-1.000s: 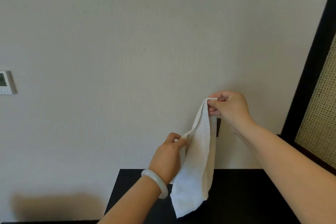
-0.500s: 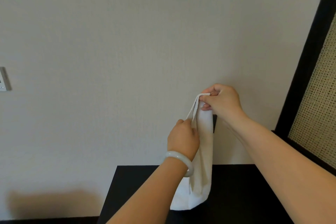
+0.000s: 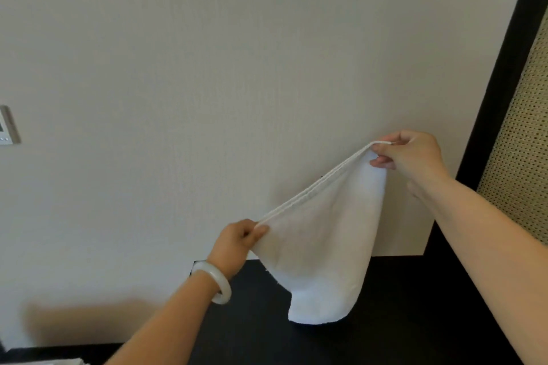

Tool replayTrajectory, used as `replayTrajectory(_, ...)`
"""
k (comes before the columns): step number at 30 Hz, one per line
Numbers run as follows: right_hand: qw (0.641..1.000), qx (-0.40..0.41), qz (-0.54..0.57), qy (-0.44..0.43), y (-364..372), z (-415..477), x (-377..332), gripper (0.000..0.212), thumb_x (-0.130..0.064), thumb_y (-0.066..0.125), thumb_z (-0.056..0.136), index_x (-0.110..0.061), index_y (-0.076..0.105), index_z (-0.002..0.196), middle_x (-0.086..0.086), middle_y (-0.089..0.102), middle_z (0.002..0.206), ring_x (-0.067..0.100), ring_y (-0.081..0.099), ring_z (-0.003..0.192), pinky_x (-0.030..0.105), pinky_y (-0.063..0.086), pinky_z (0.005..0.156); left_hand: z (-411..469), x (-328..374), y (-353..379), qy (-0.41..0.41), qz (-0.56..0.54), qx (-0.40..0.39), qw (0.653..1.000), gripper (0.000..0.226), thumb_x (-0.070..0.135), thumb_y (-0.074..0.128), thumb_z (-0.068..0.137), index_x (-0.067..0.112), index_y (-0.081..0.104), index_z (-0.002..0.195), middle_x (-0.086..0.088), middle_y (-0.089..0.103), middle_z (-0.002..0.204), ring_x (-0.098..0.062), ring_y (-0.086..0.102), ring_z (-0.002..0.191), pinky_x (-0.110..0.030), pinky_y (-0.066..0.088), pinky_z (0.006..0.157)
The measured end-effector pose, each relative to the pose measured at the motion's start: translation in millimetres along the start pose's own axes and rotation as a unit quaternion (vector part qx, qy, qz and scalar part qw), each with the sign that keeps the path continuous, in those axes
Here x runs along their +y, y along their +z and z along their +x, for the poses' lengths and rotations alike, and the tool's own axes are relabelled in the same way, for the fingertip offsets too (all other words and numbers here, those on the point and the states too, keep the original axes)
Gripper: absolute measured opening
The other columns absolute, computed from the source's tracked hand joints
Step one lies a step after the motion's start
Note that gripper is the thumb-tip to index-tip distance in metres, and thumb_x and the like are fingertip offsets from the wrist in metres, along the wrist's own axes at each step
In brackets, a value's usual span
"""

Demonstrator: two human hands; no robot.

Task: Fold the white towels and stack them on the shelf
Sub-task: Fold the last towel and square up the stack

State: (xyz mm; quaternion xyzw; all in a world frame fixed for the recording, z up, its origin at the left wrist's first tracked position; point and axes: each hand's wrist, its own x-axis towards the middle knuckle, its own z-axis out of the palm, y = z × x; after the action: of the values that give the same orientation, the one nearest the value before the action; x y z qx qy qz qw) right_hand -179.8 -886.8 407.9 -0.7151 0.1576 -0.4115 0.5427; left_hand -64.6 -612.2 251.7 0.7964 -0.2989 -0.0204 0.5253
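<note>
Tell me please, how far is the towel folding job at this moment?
Done: the white towel looks folded once, with doubled edges along the top. In hand: the left hand and the right hand pinch its two upper corners, and it hangs above the dark surface. Left: further folds and stacking. No finished stack or shelf can be made out.

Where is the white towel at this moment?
In the head view the white towel hangs right of centre, held by the left hand and the right hand, in front of the wall above the dark surface.
</note>
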Motion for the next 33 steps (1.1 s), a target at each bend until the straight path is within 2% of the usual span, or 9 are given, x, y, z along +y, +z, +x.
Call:
replayTrajectory(4, 0.994, -0.061, -0.052, 0.068, -33, 5, 16, 0.016, 0.003, 0.071, 0.087, -0.003, 0.062, 0.076, 0.013, 0.055, 0.065, 0.006, 0.051, 0.035, 0.019, 0.051, 0.041, 26, 49, -65, 0.062, 0.039, 0.028, 0.997, 0.028, 0.026, 0.067, 0.091, 0.026, 0.064, 0.064, 0.017, 0.061, 0.062, 0.007, 0.051, 0.059, -0.011, 0.039, 0.063)
replayTrajectory(8, 0.911, -0.223, -0.322, 0.128, -56, 3, 30, 0.007, -0.015, 0.082, 0.080, -0.012, 0.076, 0.082, 0.002, 0.063, 0.065, 0.013, 0.050, 0.057, 0.024, 0.043, 0.050, 39, 91, -108, 0.066, 0.237, -0.052, 0.968, 0.018, 0.033, 0.076, 0.083, 0.034, 0.069, 0.066, 0.021, 0.065, 0.062, 0.004, 0.056, 0.062, -0.008, 0.041, 0.061)
replayTrajectory(10, 0.921, -0.226, -0.288, 0.138, -60, 1, 30, 0.008, -0.019, 0.084, 0.078, -0.014, 0.079, 0.081, 0.000, 0.061, 0.060, 0.013, 0.050, 0.058, 0.023, 0.040, 0.049, 41, 101, -122, 0.059, 0.251, -0.057, 0.965, 0.012, 0.035, 0.078, 0.080, 0.030, 0.075, 0.070, 0.017, 0.070, 0.070, -0.003, 0.061, 0.068, -0.013, 0.046, 0.066)
replayTrajectory(13, 0.939, -0.234, -0.224, 0.121, -62, 1, 27, 0.011, -0.017, 0.082, 0.078, -0.008, 0.078, 0.084, 0.003, 0.059, 0.053, 0.009, 0.047, 0.043, 0.019, 0.036, 0.039, 38, 110, -135, 0.083, 0.200, -0.042, 0.975, 0.007, 0.033, 0.080, 0.077, 0.027, 0.076, 0.077, 0.002, 0.073, 0.080, -0.018, 0.065, 0.080, -0.031, 0.051, 0.082)
replayTrajectory(15, 0.944, -0.248, -0.189, 0.110, -64, 2, 22, 0.016, -0.017, 0.082, 0.077, -0.006, 0.077, 0.087, 0.005, 0.061, 0.055, 0.009, 0.050, 0.043, 0.018, 0.037, 0.038, 35, 111, -140, 0.112, 0.166, -0.051, 0.979, 0.011, 0.030, 0.081, 0.076, 0.026, 0.072, 0.081, -0.007, 0.069, 0.072, -0.023, 0.057, 0.067, -0.040, 0.048, 0.074)
replayTrajectory(19, 0.939, -0.298, -0.141, 0.102, -74, 9, 13, 0.030, -0.032, 0.083, 0.066, -0.014, 0.080, 0.090, 0.008, 0.061, 0.060, 0.011, 0.051, 0.048, 0.018, 0.041, 0.043, 28, 103, -155, 0.124, 0.129, -0.072, 0.981, 0.023, 0.037, 0.079, 0.074, 0.030, 0.068, 0.094, -0.007, 0.058, 0.062, -0.017, 0.048, 0.059, -0.029, 0.041, 0.065)
replayTrajectory(23, 0.937, -0.306, -0.127, 0.114, -62, 9, 27, 0.021, -0.020, 0.081, 0.072, -0.006, 0.077, 0.087, 0.010, 0.064, 0.059, 0.011, 0.057, 0.047, 0.019, 0.045, 0.043, 28, 82, -150, 0.089, 0.207, -0.100, 0.969, 0.013, 0.041, 0.074, 0.080, 0.029, 0.073, 0.075, 0.001, 0.067, 0.066, -0.009, 0.056, 0.053, -0.013, 0.046, 0.056)
replayTrajectory(27, 0.957, -0.250, -0.049, 0.142, -17, -5, 52, 0.011, 0.006, 0.067, 0.086, 0.008, 0.063, 0.096, 0.021, 0.071, 0.076, 0.019, 0.073, 0.063, 0.023, 0.059, 0.057, 43, 57, -139, 0.056, 0.339, -0.061, 0.937, 0.024, 0.041, 0.065, 0.091, 0.021, 0.070, 0.078, 0.000, 0.062, 0.064, -0.009, 0.052, 0.052, -0.015, 0.040, 0.055)
replayTrajectory(33, 0.990, -0.130, 0.036, 0.047, 3, -9, 49, 0.006, 0.004, 0.068, 0.088, -0.001, 0.065, 0.087, 0.020, 0.071, 0.084, 0.020, 0.075, 0.071, 0.030, 0.062, 0.076, 34, 75, -161, 0.149, 0.330, 0.030, 0.932, 0.023, 0.040, 0.062, 0.092, 0.026, 0.066, 0.076, 0.007, 0.059, 0.058, -0.007, 0.056, 0.056, -0.011, 0.039, 0.056)
